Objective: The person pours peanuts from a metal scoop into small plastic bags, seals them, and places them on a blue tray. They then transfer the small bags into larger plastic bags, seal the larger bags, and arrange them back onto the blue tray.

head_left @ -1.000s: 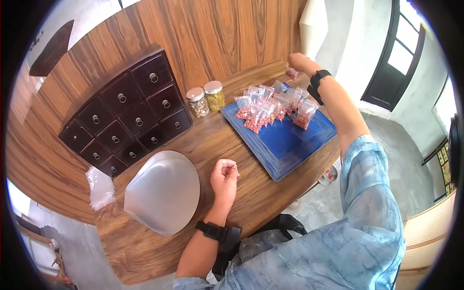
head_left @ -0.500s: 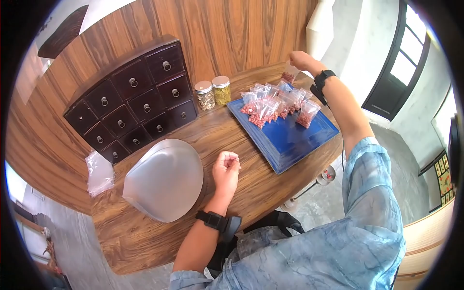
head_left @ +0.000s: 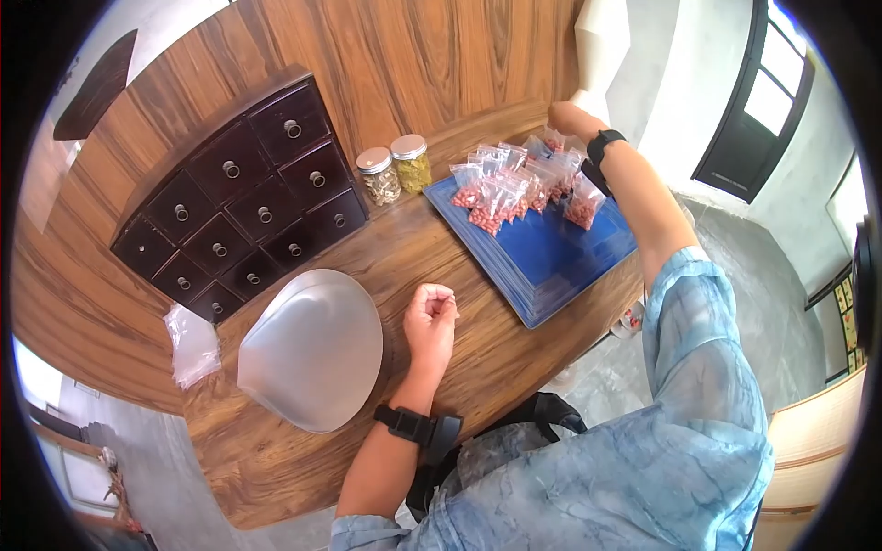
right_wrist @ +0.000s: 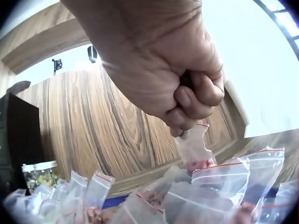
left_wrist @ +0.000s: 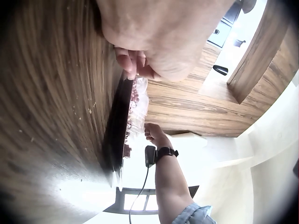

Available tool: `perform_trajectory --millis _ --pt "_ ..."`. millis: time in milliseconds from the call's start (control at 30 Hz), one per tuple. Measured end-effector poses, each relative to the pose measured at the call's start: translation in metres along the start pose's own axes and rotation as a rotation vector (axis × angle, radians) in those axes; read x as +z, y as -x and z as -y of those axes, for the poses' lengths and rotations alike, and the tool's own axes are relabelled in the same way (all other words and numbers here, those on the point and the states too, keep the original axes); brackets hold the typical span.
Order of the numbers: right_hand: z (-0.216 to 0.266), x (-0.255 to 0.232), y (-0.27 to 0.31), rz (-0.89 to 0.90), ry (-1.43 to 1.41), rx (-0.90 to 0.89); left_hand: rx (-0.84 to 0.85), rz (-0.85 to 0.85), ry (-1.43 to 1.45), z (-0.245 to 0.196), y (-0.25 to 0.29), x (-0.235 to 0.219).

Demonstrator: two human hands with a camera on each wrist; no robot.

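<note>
My right hand (head_left: 573, 120) pinches the top of a small clear bag of red pieces (right_wrist: 200, 161) above the far corner of the blue tray (head_left: 560, 266). In the right wrist view the fingers are curled and the bag hangs upright behind other bags. Several similar zip bags (head_left: 496, 207) lie bunched on the tray's far half. My left hand (head_left: 430, 329) rests on the wooden table between the tray and a silvery round mat (head_left: 312, 354), fingers loosely curled, with nothing visible in it. The left wrist view shows it near the dark tray edge (left_wrist: 122, 126).
A dark cabinet with small drawers (head_left: 248, 197) stands at the back left. Beside it are two lidded jars, one with pale pieces (head_left: 381, 184), one with yellow-green contents (head_left: 413, 173). Flat clear bags (head_left: 193, 347) lie by the table's left edge.
My right hand has brought its bag lower and closer to the bunched bags at the tray's far corner. My left hand stays on the table. The head view has shifted slightly.
</note>
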State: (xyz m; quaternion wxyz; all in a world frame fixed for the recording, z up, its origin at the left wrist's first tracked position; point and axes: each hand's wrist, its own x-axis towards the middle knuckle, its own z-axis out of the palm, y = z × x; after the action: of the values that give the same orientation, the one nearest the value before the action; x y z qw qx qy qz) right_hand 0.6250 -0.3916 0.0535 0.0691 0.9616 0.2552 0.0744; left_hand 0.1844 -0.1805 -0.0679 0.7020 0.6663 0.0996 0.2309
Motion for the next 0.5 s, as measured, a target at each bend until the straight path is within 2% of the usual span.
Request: perform_trajectory --millis 33,133,167,267,367,467,500 --pt "-0.012 0.014 -0.013 0.024 0.027 -0.072 -0.001 0.0 -0.004 0.0 0.0 0.0" --pt "0.014 -0.019 0.023 -0.02 0.0 -0.005 0.013 0.012 -0.015 0.0 0.0 0.0" --pt "0.018 -0.022 0.031 -0.106 -0.039 -0.018 0.01 0.012 -0.017 0.0 0.0 0.0" --pt "0.023 -0.022 0.029 -0.173 -0.078 -0.242 0.002 0.014 -0.019 -0.001 0.0 -0.001" --pt "0.062 -0.058 0.076 0.058 -0.312 -0.231 0.002 0.018 -0.012 -0.001 0.001 -0.002" --pt "0.085 -0.074 0.111 0.255 -0.366 -0.292 0.015 0.01 0.004 -0.001 0.001 -0.001" --pt "0.091 -0.072 0.116 0.268 -0.357 -0.287 0.015 0.002 0.019 0.0 0.0 -0.001"
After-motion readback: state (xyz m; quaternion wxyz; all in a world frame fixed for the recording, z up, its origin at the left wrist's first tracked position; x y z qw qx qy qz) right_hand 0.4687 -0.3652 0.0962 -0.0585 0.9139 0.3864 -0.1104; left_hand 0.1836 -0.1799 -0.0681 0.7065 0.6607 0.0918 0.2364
